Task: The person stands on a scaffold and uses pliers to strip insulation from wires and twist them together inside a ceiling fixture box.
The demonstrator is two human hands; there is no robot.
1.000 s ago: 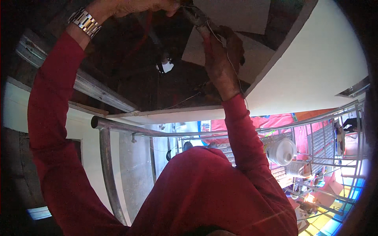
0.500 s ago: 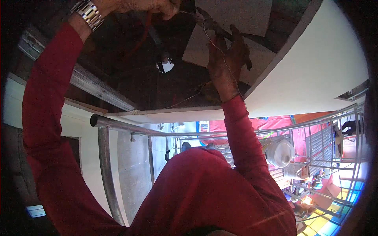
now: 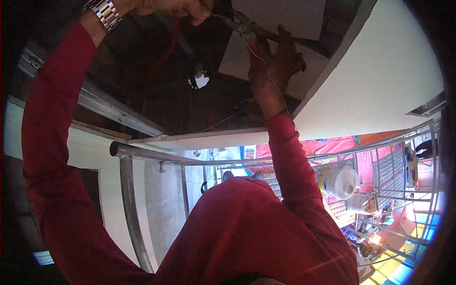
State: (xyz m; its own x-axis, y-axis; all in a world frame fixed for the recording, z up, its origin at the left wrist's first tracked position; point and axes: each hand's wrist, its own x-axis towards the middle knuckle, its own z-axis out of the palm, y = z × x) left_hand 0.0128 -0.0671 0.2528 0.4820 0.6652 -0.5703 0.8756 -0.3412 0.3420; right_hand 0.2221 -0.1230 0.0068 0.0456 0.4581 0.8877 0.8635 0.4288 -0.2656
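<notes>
The right hand (image 3: 274, 66) is raised overhead with its fingers closed loosely around a dark slim tool (image 3: 247, 27) — how firmly it grips cannot be told, since the palm side is turned away and in shadow. A thin wire (image 3: 266, 71) runs from the tool's tip down across the back of that hand toward the red sleeve (image 3: 294, 166). The left hand (image 3: 173, 7) sits at the top edge of the view, partly cut off; its thumb and fingertips pinch narrowly on the upper end of the same wire, just beside the tool. A metal wristwatch (image 3: 100, 12) shows on the left wrist.

Both hands work against a dark ceiling cavity (image 3: 142, 71), where details are hard to make out — a small pale fitting (image 3: 199, 80) hangs in the gloom between the arms. Pale ceiling panels (image 3: 285, 16) lie behind the right hand, and a white slab (image 3: 380, 85) sweeps off toward the right edge. A metal channel (image 3: 104, 107) crosses under the left arm. Lower down, a steel railing (image 3: 128, 190) curves past the red-clad torso, with a white bucket (image 3: 339, 183) far beyond it.
</notes>
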